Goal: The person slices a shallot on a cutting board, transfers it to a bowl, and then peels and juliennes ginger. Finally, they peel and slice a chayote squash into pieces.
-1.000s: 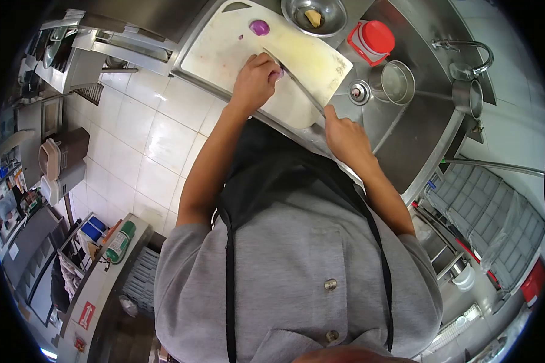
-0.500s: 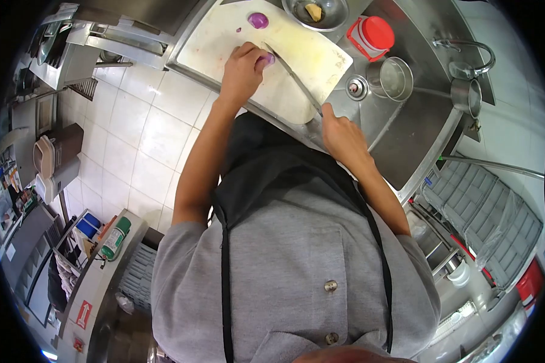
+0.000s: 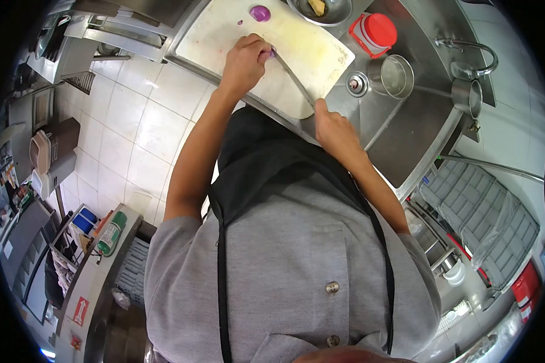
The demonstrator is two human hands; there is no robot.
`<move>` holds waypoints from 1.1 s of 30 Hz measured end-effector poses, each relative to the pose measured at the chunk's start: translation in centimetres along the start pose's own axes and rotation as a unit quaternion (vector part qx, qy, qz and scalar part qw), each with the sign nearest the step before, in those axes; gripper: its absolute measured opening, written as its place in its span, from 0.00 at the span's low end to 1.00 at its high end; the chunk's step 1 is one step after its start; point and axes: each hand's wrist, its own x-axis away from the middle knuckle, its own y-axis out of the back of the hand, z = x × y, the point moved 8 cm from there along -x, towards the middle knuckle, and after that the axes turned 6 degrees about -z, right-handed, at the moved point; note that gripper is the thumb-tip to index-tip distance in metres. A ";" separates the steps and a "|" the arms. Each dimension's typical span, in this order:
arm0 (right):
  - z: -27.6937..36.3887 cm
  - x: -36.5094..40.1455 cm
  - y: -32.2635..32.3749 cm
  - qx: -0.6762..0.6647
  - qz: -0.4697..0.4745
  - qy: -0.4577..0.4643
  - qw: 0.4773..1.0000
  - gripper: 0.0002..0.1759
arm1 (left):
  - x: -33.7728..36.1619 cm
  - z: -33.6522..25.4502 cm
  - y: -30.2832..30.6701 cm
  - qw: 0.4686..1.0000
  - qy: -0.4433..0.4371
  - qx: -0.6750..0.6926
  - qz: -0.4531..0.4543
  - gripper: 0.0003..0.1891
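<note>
My left hand (image 3: 246, 60) is closed on a piece of red onion (image 3: 272, 52), mostly hidden by the fingers, on a white cutting board (image 3: 218, 36). My right hand (image 3: 335, 128) grips a knife (image 3: 298, 82) by its handle. The blade slants up and left across the board, and its tip end meets the onion beside my left fingers. Farther back on the board lies another purple piece of red onion (image 3: 260, 13), with a tiny purple scrap (image 3: 240, 22) near it.
Behind the board stands a metal bowl (image 3: 339, 13) with a yellowish piece inside. A red-lidded container (image 3: 378, 30) and a metal pot (image 3: 399, 77) stand by the sink drain (image 3: 356, 84). A faucet (image 3: 487, 68) arches at the right.
The knife's tip end has come against the onion piece at my left fingers. My right hand has shifted slightly left and toward me.
</note>
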 end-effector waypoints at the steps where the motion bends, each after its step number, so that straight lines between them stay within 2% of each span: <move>1: 0.0 0.0 0.1 -0.001 0.000 0.001 1.000 0.07 | 0.1 0.0 0.0 1.000 -0.001 0.004 0.004 0.05; 3: 0.2 -0.1 0.6 0.020 0.020 -0.003 1.000 0.11 | 0.0 0.0 0.2 1.000 -0.009 -0.012 0.004 0.06; 6: 0.7 0.8 2.7 0.036 0.032 -0.011 0.999 0.12 | 0.0 0.1 0.2 1.000 -0.007 -0.025 -0.001 0.06; 9: 1.3 2.1 4.0 0.034 0.037 -0.015 0.999 0.08 | 0.2 0.0 0.3 0.999 0.002 -0.035 -0.011 0.06; 15: 0.7 -0.4 0.1 0.035 0.023 0.008 0.999 0.10 | 0.7 0.0 0.5 0.999 -0.002 -0.024 -0.021 0.05; 24: 1.3 1.5 3.3 0.048 0.046 -0.016 0.998 0.08 | 0.8 0.4 0.7 0.999 0.008 -0.028 -0.037 0.05; 29: 0.6 -0.6 -0.2 0.025 0.032 0.002 0.999 0.08 | 1.2 0.4 1.1 0.999 0.029 0.001 -0.042 0.04; 33: 1.1 -1.5 0.8 0.013 0.015 0.007 1.000 0.08 | 1.4 0.8 1.1 0.998 0.029 0.008 -0.052 0.05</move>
